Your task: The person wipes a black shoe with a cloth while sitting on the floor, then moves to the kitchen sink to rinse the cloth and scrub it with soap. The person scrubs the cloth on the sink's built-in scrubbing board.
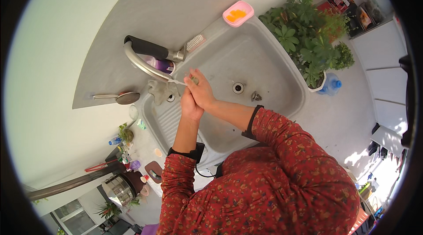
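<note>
Water runs from a steel gooseneck faucet (pixel 148 67) onto my two hands, which are pressed together over the divider side of a grey sink (pixel 264 53). My right hand (pixel 203 93) lies over my left, with a small pale green object (pixel 195 80) showing between its thumb and fingers. It may be a piece of soap, but it is partly hidden. My left hand (pixel 191 106) is beneath, its palm and fingers mostly covered. A wet grey cloth (pixel 162 91) hangs by the small basin, left of my hands.
A pink soap dish (pixel 238 13) with orange pieces sits on the sink's back corner. A scrub brush (pixel 195 42) and a purple container (pixel 164 65) stand behind the faucet. The drain (pixel 238 88) is uncovered, a metal strainer (pixel 256 96) beside it. Potted plants (pixel 297 33) crowd the right side.
</note>
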